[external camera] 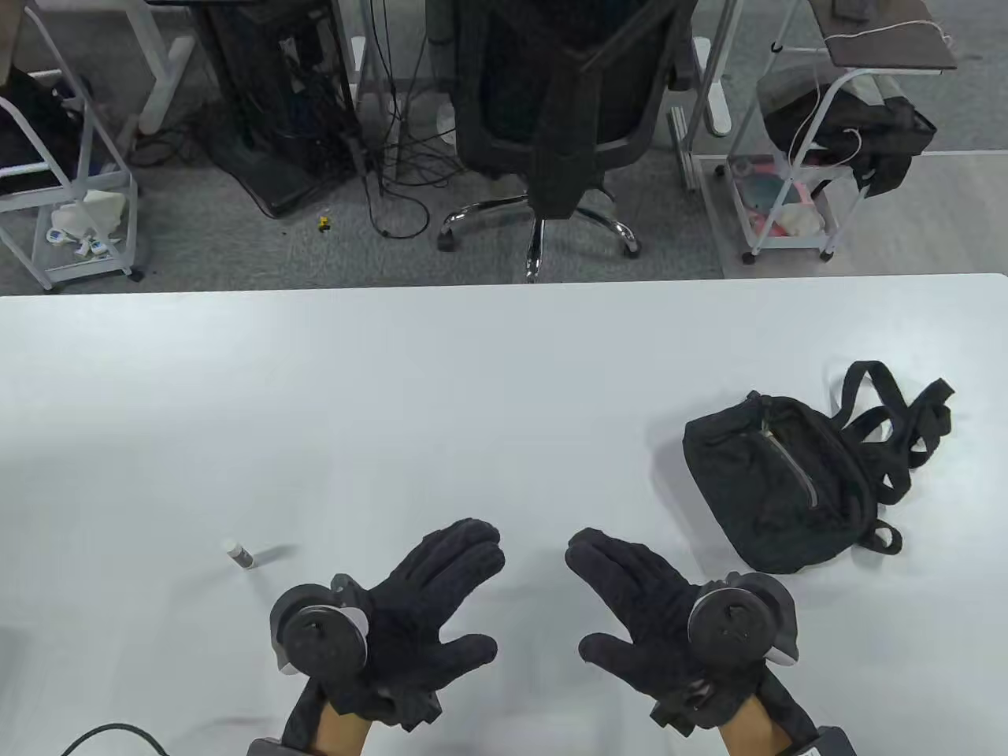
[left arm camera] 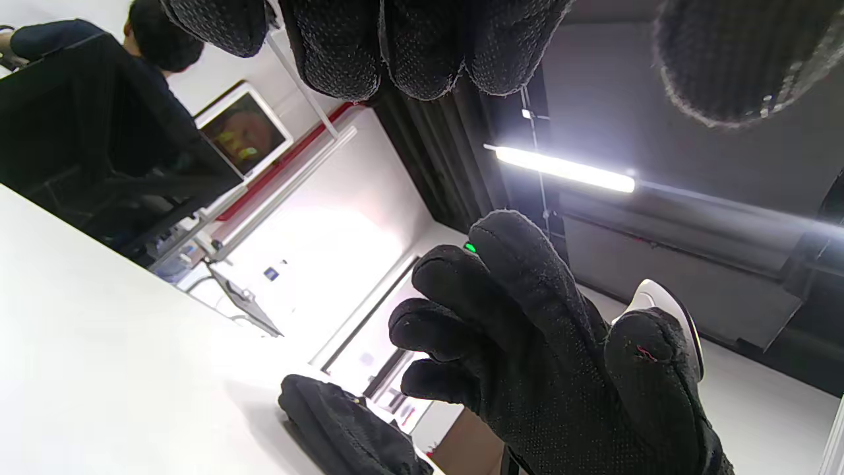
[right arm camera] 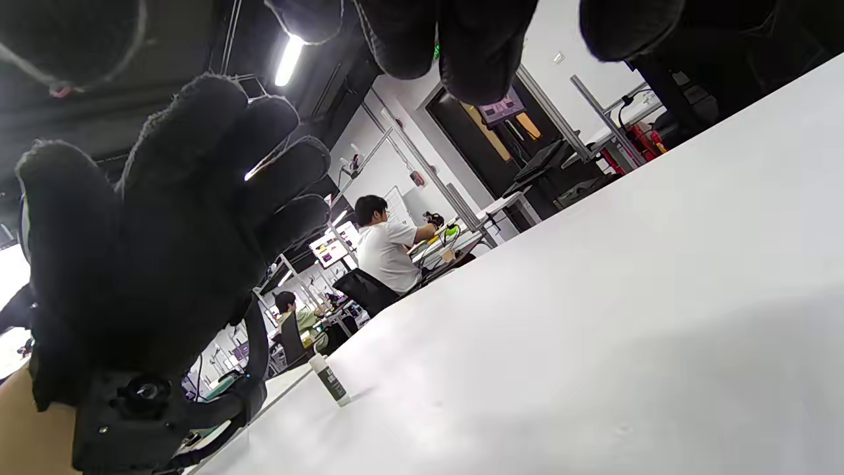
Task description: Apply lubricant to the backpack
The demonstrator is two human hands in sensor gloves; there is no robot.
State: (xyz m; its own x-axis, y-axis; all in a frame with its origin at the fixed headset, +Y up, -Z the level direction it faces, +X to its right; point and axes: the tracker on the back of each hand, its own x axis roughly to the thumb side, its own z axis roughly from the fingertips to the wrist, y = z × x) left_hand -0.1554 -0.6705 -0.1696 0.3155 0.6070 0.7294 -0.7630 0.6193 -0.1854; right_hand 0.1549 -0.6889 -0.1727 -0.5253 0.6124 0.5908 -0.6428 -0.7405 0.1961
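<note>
Both gloved hands sit at the bottom edge of the table view, palms facing each other with fingers spread and nothing in either grasp. At lower left of centre, the left hand (external camera: pixel 417 606) is splayed open, thumb pointing toward the middle of the frame, a round black tracker (external camera: pixel 323 634) strapped to its back. At lower right of centre, the right hand (external camera: pixel 638 610) mirrors it, also released and empty, with its own tracker (external camera: pixel 736 622) on the back. A bare strip of white table (external camera: pixel 472 394) lies between them. In the left wrist view the right hand (left arm camera: pixel 541 356) fills the lower middle with fingers apart, and in the right wrist view the left hand (right arm camera: pixel 158 224) fills the left side in the same open pose. Slightly farther up the table view, well to the left of the left hand, a small lubricant bottle (external camera: pixel 240 554) with a white cap and dark body stands on the table, touched by neither hand; the right wrist view shows it (right arm camera: pixel 330 379) low and left of centre. On the right side of the frame, just beyond the right hand, lies the black backpack (external camera: pixel 780 484), its zipper running across the top face and its straps trailing toward the upper right; its edge (left arm camera: pixel 349 429) also shows at the bottom of the left wrist view. Beyond the table's far edge, at top centre, stands a black office chair (external camera: pixel 559 110), with white wire carts at the upper corners.
</note>
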